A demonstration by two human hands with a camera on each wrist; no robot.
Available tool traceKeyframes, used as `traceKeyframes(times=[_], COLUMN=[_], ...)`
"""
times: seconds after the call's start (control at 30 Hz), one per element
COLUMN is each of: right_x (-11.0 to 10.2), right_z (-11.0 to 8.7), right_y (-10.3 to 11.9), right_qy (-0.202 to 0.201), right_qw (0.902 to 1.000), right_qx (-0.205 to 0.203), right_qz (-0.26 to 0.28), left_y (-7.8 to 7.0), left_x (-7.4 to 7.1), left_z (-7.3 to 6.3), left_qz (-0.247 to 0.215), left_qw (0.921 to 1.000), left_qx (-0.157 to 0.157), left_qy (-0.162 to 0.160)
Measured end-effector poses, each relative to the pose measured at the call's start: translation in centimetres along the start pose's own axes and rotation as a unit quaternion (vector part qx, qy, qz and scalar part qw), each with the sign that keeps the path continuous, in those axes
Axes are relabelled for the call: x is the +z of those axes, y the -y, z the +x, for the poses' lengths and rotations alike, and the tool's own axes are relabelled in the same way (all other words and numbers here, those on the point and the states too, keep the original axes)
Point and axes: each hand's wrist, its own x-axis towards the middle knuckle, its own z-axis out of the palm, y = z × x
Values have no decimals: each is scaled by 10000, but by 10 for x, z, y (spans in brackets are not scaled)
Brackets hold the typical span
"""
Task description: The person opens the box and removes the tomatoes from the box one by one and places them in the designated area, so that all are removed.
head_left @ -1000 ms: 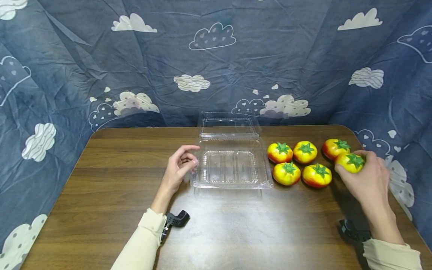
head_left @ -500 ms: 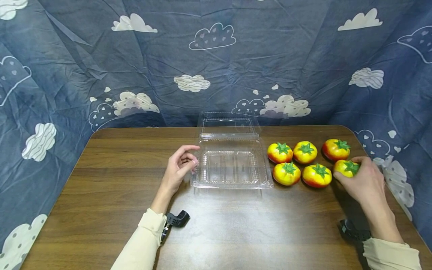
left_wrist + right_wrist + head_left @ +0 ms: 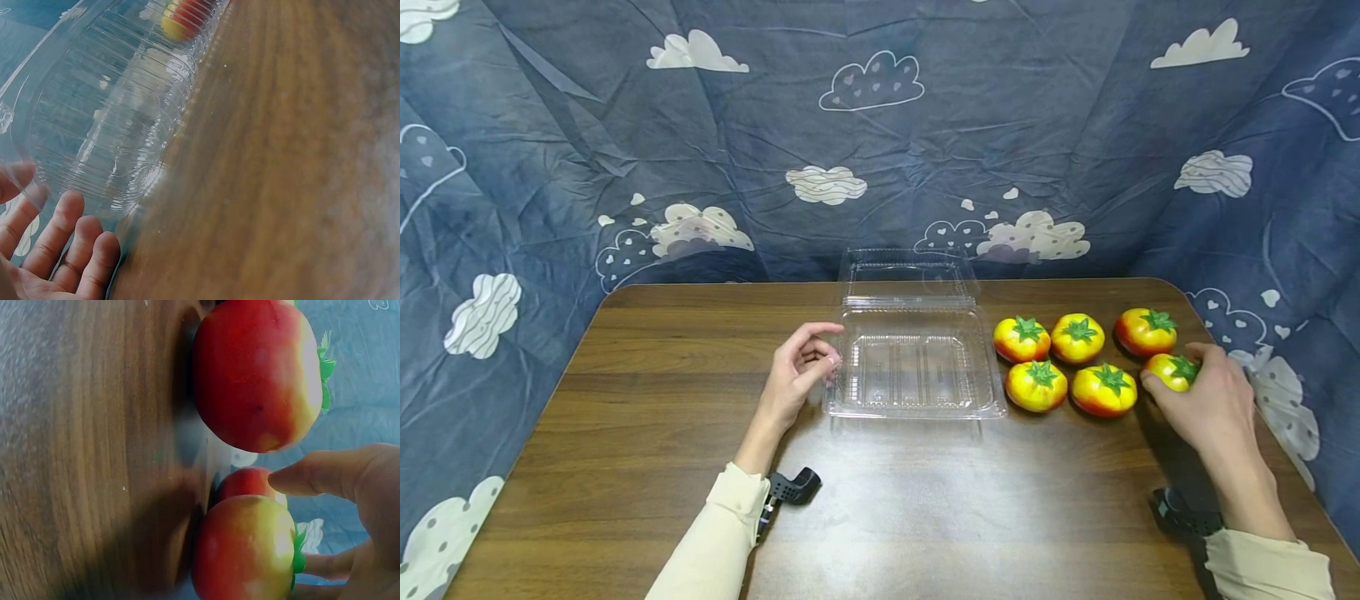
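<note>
A clear plastic clamshell container (image 3: 917, 408) lies on the table with its lid raised at the back. At its left rim my left hand (image 3: 793, 371) pinches the edge between thumb and finger, the other fingers loosely bent in the left wrist view. On the right are several red-and-yellow toy tomatoes with green leaf tops. My right hand (image 3: 1213, 404) is around the nearest right-hand tomato (image 3: 1168, 367), which sits on the table. In the right wrist view, the thumb (image 3: 319, 472) stands slightly off this tomato (image 3: 244, 550); other fingers are partly hidden behind it.
A tomato (image 3: 1145, 332) sits just behind the one at my right hand. Another tomato (image 3: 1103, 390) stands left of that hand, and one (image 3: 1037, 386) sits close to the container's right edge. A blue cloud-patterned cloth (image 3: 880, 150) hangs behind the wooden table (image 3: 647, 400).
My right hand has lowered the tomato and moved it slightly left, onto the table in front of the back right one. Its grip has loosened. The left hand and container have stayed put.
</note>
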Motion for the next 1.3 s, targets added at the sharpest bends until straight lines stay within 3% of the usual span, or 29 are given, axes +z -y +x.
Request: traceKeyframes(times=[0.77, 1.07, 1.3], right_x=[2, 2, 4], right_z=[0, 0, -1], right_y=[1, 4, 10], right_qy=[159, -304, -719], right_qw=[9998, 9992, 9956], right_qx=[-127, -161, -487], right_qz=[41, 217, 364], left_y=[0, 0, 0], left_x=[1, 1, 1], left_z=[0, -1, -1], left_qz=[38, 72, 56], left_qw=[10000, 10000, 10000], left_qx=[-29, -36, -30], left_qy=[-14, -38, -32])
